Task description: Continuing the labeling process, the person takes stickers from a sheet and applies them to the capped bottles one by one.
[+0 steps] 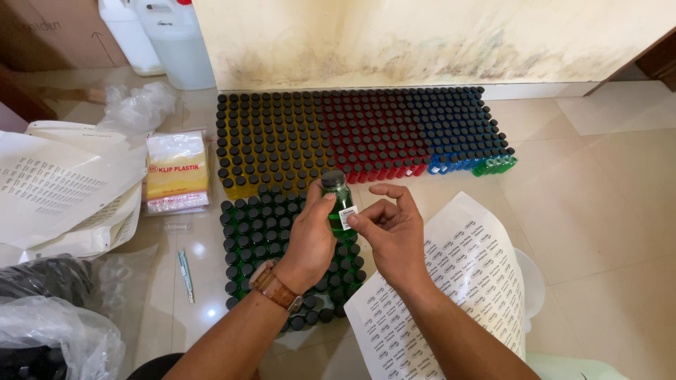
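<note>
My left hand (pixel 310 236) holds a small green bottle (pixel 341 203) with a black cap upright above a block of green bottles (pixel 260 232) on the floor. My right hand (pixel 394 229) pinches a small white sticker label (pixel 346 216) against the bottle's side with thumb and forefinger. A brown strap watch sits on my left wrist. A sheet of sticker labels (pixel 465 281) lies under my right forearm.
Rows of capped bottles stand along the wall: yellow (pixel 267 141), red (pixel 373 137), blue (pixel 458 130), a few green (pixel 496 165). At left lie used label sheets (pixel 56 190), a packet of plastic bags (pixel 177 172), a pen (pixel 185 274), plastic bags and white jugs (pixel 176 42).
</note>
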